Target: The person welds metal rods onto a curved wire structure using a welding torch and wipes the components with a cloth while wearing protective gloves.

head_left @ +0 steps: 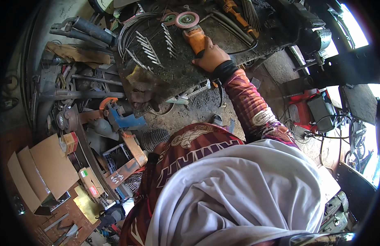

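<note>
On the dark workbench, my right hand is closed around the body of an orange angle grinder. A pinkish round disc is fitted at the grinder's far end. Just left of it lies another similar disc. Further left on the bench are rows of short silvery metal pieces, with a coil of wire behind them. My left hand hangs low beside my body, near a coiled metal spring-like roll; its fingers are hidden.
A second orange power tool and metal rods lie at the bench's far right. Dirty gloves or rags cover its near left corner. A blue-and-orange clamp-like tool and an open cardboard box are at left; a red machine is at right.
</note>
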Demonstrator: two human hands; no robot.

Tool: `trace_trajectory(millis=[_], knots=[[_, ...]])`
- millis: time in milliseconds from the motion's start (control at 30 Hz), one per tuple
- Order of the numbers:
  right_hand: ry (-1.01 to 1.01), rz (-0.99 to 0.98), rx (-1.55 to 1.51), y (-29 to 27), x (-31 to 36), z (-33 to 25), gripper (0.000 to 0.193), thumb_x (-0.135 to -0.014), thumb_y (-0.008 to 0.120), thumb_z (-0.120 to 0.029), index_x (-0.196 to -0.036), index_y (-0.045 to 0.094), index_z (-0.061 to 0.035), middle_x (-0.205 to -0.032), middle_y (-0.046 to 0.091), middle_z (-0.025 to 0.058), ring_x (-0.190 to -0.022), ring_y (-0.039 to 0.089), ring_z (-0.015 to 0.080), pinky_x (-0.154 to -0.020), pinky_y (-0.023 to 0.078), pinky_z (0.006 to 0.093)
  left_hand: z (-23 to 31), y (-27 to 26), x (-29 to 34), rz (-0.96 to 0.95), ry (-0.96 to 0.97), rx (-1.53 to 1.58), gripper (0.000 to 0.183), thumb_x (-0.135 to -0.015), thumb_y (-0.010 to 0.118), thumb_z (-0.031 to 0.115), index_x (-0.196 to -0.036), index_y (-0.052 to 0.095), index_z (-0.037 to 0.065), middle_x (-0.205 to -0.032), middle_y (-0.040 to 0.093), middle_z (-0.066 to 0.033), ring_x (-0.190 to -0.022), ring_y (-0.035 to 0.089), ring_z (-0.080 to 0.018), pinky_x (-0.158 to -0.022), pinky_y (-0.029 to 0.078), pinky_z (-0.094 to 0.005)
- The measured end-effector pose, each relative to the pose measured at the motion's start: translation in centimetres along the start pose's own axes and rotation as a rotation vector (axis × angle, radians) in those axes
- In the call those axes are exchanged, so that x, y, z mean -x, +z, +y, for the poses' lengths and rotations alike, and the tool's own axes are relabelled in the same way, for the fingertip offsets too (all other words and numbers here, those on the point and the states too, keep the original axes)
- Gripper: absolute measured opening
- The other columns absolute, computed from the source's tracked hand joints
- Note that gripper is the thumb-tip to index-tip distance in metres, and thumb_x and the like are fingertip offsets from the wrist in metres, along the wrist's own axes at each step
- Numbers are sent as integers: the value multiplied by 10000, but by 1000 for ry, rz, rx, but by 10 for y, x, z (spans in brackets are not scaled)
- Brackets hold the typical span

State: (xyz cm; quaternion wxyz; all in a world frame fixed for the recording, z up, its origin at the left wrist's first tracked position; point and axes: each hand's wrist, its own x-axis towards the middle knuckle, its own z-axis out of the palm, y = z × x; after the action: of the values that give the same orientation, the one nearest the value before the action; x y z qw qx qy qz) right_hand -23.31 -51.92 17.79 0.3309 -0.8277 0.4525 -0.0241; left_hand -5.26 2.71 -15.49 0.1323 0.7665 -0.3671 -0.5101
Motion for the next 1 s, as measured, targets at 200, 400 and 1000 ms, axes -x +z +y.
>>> trace_trajectory(millis=[200, 400, 1000], knots=[[-56, 43, -6, 9, -6, 3, 1047, -761, 781, -462, -1534, 242, -4, -1215, 659, 269, -1109, 669, 403, -959, 534, 442, -43, 18, -16, -65, -294, 1060, 379, -1026, 499, 344, -1143, 682, 34, -1052, 718, -86, -934, 649, -167, -858, 493, -301], [-103, 79, -38, 9, -12, 12, 1052, -737, 797, -396, -1531, 242, 16, -1207, 660, 281, -1110, 662, 412, -968, 523, 441, -29, 3, -11, -140, 160, 247, 312, -1018, 535, 297, -1080, 684, 30, -963, 704, -79, -885, 635, -147, -824, 494, -311], [-557, -26, -992, -130, 125, 126, 876, -801, 724, -395, -1454, 395, 86, -1276, 609, 270, -1080, 672, 316, -928, 547, 376, -50, 56, 60, 114, -207, 119, 378, -960, 692, 334, -1157, 670, 12, -1018, 714, -77, -918, 654, -162, -826, 528, -307]])
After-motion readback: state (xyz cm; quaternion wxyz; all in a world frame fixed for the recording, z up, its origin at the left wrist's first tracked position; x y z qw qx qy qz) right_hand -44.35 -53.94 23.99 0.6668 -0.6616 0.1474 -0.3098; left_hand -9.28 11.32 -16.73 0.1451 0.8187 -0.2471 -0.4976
